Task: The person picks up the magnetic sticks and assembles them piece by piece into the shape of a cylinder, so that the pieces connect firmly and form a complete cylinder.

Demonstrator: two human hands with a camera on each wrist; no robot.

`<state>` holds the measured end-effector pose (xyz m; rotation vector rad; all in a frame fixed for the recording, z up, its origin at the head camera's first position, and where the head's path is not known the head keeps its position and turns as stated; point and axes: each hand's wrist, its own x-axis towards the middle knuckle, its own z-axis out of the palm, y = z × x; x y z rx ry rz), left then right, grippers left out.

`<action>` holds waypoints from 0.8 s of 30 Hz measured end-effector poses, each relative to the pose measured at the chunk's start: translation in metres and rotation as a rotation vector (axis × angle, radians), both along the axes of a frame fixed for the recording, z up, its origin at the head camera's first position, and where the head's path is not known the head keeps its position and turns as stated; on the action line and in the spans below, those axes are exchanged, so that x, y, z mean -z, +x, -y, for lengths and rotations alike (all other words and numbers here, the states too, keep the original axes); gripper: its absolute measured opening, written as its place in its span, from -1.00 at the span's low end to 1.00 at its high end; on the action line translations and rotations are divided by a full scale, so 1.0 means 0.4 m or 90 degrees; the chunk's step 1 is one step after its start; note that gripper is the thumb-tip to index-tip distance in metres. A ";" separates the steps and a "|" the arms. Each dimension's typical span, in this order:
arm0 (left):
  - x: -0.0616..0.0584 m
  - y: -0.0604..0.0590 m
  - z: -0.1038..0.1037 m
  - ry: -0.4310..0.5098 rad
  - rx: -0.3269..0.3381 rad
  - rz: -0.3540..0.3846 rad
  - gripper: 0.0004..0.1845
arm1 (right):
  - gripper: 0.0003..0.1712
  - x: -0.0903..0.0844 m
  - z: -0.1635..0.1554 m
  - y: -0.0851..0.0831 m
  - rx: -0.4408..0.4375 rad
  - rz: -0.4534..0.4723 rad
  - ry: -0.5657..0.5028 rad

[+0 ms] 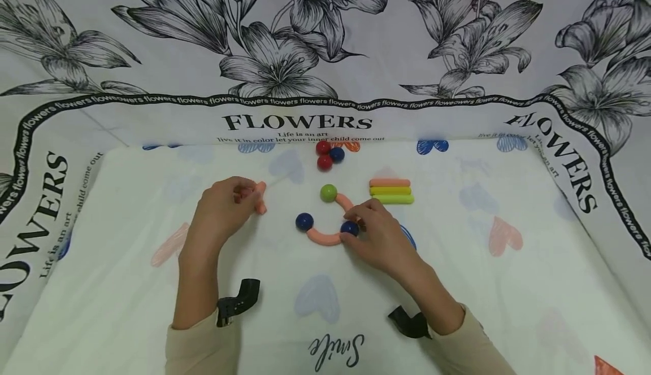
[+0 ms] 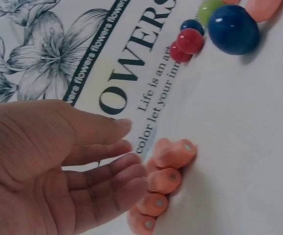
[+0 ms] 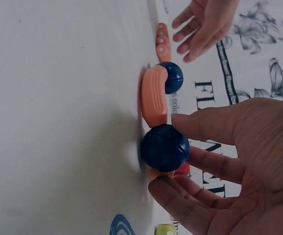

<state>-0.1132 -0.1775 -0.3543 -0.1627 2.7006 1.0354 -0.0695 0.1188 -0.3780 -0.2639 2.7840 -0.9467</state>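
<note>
My right hand (image 1: 378, 236) has its thumb and fingers around a blue ball (image 3: 164, 148), pinching it where two orange curved rods meet. One curved rod (image 1: 325, 238) runs left to another blue ball (image 1: 304, 222). The other curved rod (image 1: 344, 201) leads up to a green ball (image 1: 328, 193), partly covered by my fingers. My left hand (image 1: 226, 208) is beside a short row of orange curved rods (image 2: 163, 180) with grey dots on their ends. Its fingers are loosely bent next to the row and grip nothing; whether a fingertip touches is unclear.
Behind the joined pieces sit two red balls (image 1: 324, 162) and a blue ball (image 1: 337, 155), close together. Straight rods in orange, yellow (image 1: 390, 191) and light green lie side by side at the right. A white printed cloth (image 1: 447, 284) covers the table.
</note>
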 end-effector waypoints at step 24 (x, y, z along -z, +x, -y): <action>0.016 -0.008 -0.052 -0.039 -0.027 -0.037 -0.62 | -0.58 0.007 -0.008 -0.008 -0.017 0.007 0.009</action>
